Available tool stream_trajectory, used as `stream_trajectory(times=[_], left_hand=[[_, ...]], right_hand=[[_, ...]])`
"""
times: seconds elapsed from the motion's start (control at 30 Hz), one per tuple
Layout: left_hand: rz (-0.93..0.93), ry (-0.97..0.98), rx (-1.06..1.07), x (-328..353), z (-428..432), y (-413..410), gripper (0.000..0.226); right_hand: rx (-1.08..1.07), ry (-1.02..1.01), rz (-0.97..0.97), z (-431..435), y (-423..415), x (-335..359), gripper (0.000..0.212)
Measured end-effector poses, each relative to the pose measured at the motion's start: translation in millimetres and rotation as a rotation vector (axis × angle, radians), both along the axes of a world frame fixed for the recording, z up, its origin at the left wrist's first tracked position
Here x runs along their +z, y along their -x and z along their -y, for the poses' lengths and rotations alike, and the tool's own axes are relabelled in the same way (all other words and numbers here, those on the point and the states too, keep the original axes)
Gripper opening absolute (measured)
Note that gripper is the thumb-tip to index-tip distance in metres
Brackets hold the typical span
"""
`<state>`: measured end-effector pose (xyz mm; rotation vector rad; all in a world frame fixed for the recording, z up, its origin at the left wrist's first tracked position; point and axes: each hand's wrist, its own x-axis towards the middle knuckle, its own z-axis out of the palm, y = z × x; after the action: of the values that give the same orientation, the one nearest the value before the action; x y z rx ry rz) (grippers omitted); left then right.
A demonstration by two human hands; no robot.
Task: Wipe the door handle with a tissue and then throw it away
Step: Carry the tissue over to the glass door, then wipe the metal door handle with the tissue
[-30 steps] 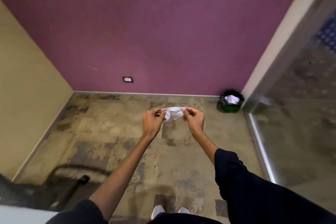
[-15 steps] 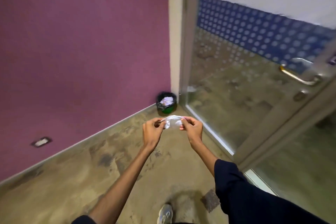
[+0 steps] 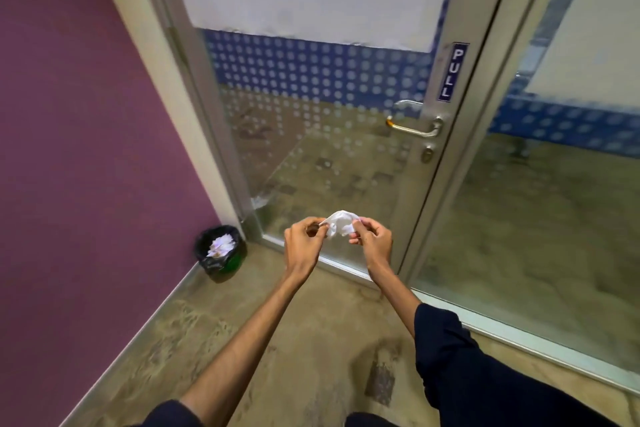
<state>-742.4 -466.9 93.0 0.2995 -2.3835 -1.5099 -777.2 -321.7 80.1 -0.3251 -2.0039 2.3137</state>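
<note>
A crumpled white tissue (image 3: 340, 222) is pinched between my left hand (image 3: 303, 242) and my right hand (image 3: 373, 241), held out in front of me at mid frame. The metal lever door handle (image 3: 414, 127) sits on the glass door's frame (image 3: 437, 163), up and to the right of my hands and well apart from them. A small black bin (image 3: 221, 252) lined with a black bag, holding white paper, stands on the floor in the corner to the lower left of my hands.
The glass door has a frosted dot pattern and a blue PULL sign (image 3: 452, 72) above the handle. A purple wall (image 3: 76, 135) runs along the left. A second glass panel (image 3: 540, 211) is at the right. Patterned floor (image 3: 304, 350) lies under my arms.
The view has swung right from the purple wall and floor to the glass door, bringing the handle into full view. Both hands keep the tissue between them, now more bunched.
</note>
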Motion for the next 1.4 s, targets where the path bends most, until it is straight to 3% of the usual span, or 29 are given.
stream_trajectory(times=[0.33, 0.67, 0.93, 1.03, 1.23, 1.4], left_hand=[[-0.065, -0.074, -0.199, 13.7, -69.2, 92.2, 0.01], [-0.376, 0.195, -0.331, 51.8, -116.5, 198.9, 0.021], [-0.637, 0.354, -0.446, 80.7, -140.7, 249.6, 0.045], [-0.755, 0.339, -0.423, 99.9, -138.7, 275.4, 0.036], [-0.945, 0.3, -0.143, 170.5, -124.8, 320.4, 0.014], [-0.978, 0.326, -0.066, 201.9, -117.2, 365.0, 0.037]], right_hand=[[-0.149, 0.066, -0.031, -50.6, 43.4, 22.8, 0.018], [-0.246, 0.119, -0.197, -67.1, 144.1, 74.8, 0.013], [-0.532, 0.193, -0.304, -75.4, 204.2, 121.2, 0.013], [-0.609, 0.068, -0.381, -85.7, 226.6, 133.8, 0.009], [-0.755, -0.126, -0.603, -99.3, 254.6, 175.5, 0.031], [-0.768, -0.539, -0.761, -106.9, 265.1, 199.5, 0.038]])
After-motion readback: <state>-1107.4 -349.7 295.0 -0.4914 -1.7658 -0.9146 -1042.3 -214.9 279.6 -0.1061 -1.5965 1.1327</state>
